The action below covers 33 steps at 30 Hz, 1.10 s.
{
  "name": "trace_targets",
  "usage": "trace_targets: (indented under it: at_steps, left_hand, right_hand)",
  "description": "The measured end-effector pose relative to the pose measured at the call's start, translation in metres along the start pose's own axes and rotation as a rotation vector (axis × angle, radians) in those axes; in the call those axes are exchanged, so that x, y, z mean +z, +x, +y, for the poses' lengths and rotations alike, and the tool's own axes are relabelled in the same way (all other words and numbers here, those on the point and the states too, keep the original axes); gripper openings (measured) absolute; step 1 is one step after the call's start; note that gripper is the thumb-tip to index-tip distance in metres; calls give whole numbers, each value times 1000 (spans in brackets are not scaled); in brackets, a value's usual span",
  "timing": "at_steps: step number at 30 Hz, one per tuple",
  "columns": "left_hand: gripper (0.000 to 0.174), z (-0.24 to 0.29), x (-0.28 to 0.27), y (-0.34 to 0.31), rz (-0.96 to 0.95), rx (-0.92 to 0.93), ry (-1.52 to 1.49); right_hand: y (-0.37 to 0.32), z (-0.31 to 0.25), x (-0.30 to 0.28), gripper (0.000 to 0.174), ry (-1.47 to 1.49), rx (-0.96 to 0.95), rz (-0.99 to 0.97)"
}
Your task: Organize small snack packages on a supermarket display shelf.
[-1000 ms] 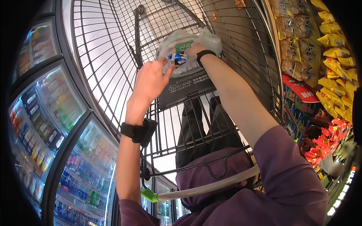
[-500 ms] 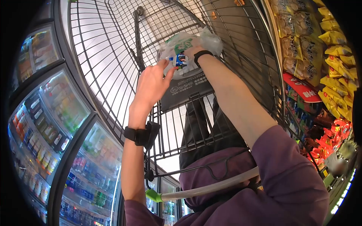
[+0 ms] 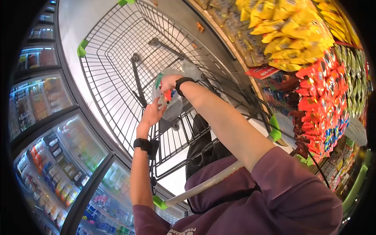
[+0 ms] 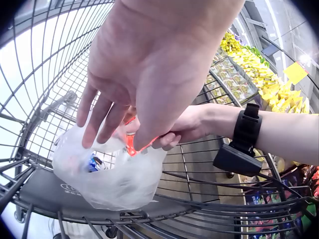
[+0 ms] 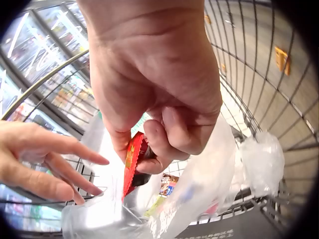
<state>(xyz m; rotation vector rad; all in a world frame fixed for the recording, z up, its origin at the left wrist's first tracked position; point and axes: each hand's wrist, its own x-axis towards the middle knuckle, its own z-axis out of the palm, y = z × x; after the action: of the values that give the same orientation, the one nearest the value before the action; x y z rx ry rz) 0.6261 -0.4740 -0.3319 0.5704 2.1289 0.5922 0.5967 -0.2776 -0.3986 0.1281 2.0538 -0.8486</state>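
Note:
In the right wrist view, my right hand (image 5: 159,99) pinches a small red snack packet (image 5: 131,167) between thumb and curled fingers, over the mouth of a thin clear plastic bag (image 4: 117,186). My left hand (image 5: 35,157) is beside the packet with its fingers spread and loosely bent. From the left wrist, the left hand (image 4: 154,69) hangs over the bag, its thumb overlapping the red packet. Inside the bag lie a blue packet (image 4: 94,163) and a small brown-and-blue packet (image 5: 168,184). Both hands (image 3: 169,81) are inside the shopping cart.
The wire shopping cart (image 3: 113,82) surrounds the bag, its handle (image 3: 203,188) close to my body. Glass-door drink fridges (image 3: 58,164) line the left. Hanging yellow snack bags (image 3: 290,31) and red snack bags (image 3: 317,102) line the right. Another clear plastic bag (image 5: 261,164) sits at the cart's side.
The head view has turned, showing more of the cart and right-hand shelves. A red packet now shows at my right hand, where blue-and-white packets showed in the bag. The left hand remains close by.

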Motion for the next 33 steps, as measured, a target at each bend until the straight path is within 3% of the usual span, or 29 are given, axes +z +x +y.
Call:
trace_targets:
  at_steps: [5, 7, 9, 15, 16, 20, 23, 26, 28, 33]
  left_hand:
    - [57, 35, -11, -24, 164, -11, -38]
    - [59, 48, -14, -35, 272, 48, -160]
    - [61, 65, -19, -45, 232, 104, -283]
    - [45, 151, -39, -114, 171, 255, -365]
    - [36, 156, -36, -117, 181, 367, -453]
    - [30, 208, -28, -169, 200, 377, -705]
    - [28, 234, -11, -198, 339, 471, -869]
    - [28, 255, 5, -217, 338, 494, -853]
    - [22, 279, 26, -223, 385, 459, -913]
    - [17, 322, 56, -229, 245, 490, -811]
  right_hand:
    - [-85, -31, -29, 40, -112, -78, -115]
    - [-125, -42, -38, 29, -114, -76, -135]
    - [-149, -46, -43, 25, -65, -115, -156]
    - [-279, -56, -58, 27, -70, -369, 15]
    - [-292, -54, -57, 30, -77, -407, 69]
    - [-373, -39, -42, 36, 51, -589, 373]
    - [-432, -19, -2, 27, 622, -872, 551]
    - [-461, 1, 34, 20, 977, -750, 586]
    - [-479, 10, 49, 22, 940, -718, 698]
    - [-518, 36, 68, 23, 1000, -628, 797]
